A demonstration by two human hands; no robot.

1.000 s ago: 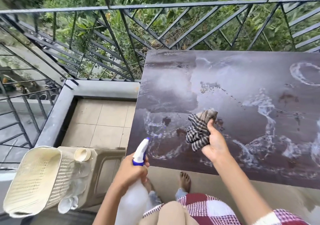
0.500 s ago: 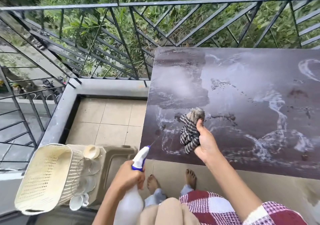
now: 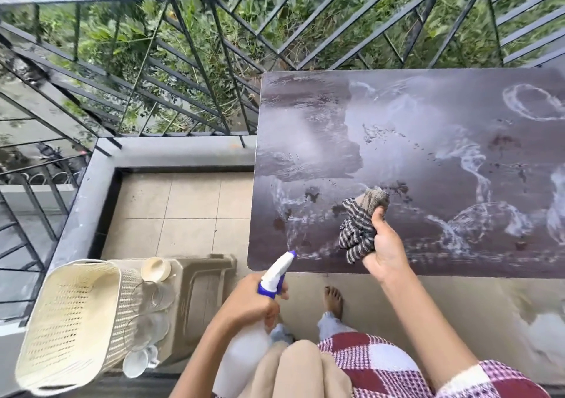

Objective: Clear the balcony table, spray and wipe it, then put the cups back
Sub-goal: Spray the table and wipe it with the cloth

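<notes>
The dark balcony table (image 3: 428, 140) is wet, streaked with white foam rings and brown spots. My right hand (image 3: 385, 244) grips a crumpled striped cloth (image 3: 359, 226) pressed on the table near its front edge. My left hand (image 3: 250, 304) holds a white spray bottle (image 3: 244, 348) with a blue collar, its nozzle (image 3: 282, 264) aimed at the table's front left corner. Several clear glass cups (image 3: 153, 315) and a white cup (image 3: 139, 364) sit on a brown plastic stool (image 3: 201, 290) at lower left. A cream cup (image 3: 156, 269) stands upright beside them.
A cream perforated basket (image 3: 70, 321) stands on the stool's left side. A black metal railing (image 3: 214, 46) runs behind the table and along the left, with greenery beyond. A grey ledge (image 3: 171, 153) borders the beige tiled floor (image 3: 183, 211). My bare foot (image 3: 333, 301) is under the table edge.
My right hand has dragged the cloth across the table near its front edge. The spray bottle in my left hand stays aimed at the table's corner.
</notes>
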